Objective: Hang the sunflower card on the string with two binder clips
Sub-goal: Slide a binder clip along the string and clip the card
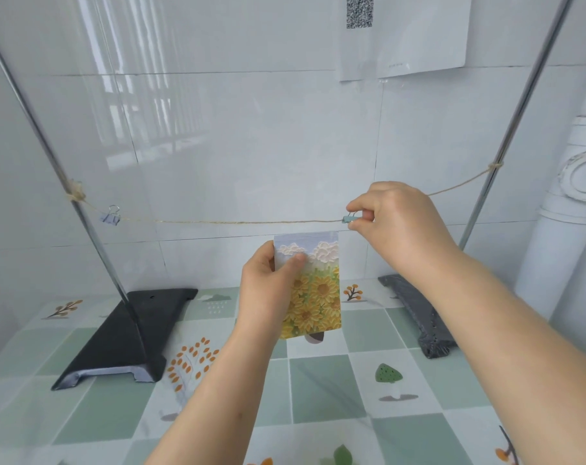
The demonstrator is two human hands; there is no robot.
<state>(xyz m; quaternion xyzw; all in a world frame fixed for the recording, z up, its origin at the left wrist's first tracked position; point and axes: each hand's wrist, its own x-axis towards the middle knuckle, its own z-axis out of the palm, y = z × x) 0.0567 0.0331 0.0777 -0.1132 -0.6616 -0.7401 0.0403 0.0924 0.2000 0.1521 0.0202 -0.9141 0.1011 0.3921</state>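
A blue clip hangs at the left end of the string. Below mid-string, the left hand pinches the card upright, clear of the tabletop; the right hand pinches a green clip on the string.

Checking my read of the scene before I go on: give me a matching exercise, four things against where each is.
1 sunflower card
2 teal binder clip
3 blue-grey binder clip
4 string

A tied between the two stand rods
B pinched by the right hand
C held in the left hand, just under the string
D on the string near the left rod

1-C, 2-B, 3-D, 4-A
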